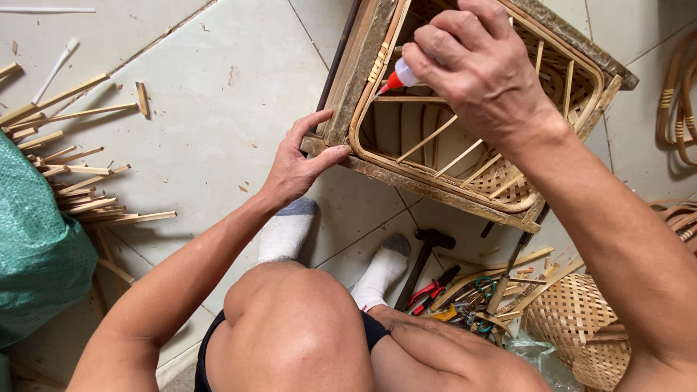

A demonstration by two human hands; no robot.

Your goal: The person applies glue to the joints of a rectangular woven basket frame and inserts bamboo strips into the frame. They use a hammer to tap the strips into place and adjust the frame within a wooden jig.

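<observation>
A square bamboo basket (435,190) with a wooden frame and woven inside stands on the tiled floor in front of my knees. My left hand (301,161) presses on its near left corner, fingers spread over the frame. My right hand (475,62) is above the basket's rim, shut on a small glue bottle (401,75) with a white body and a red nozzle. The nozzle tip points down-left at the inner bamboo rim near a binding of thin strips (377,64). Loose bamboo slats (454,149) cross the basket's inside.
Cut bamboo sticks (80,181) lie scattered at the left beside a green mesh sack (33,254). A hammer (425,258), pliers with red handles (432,292) and scissors lie by my socked feet. A woven basket piece (577,319) sits at lower right; rattan rings (679,94) at right.
</observation>
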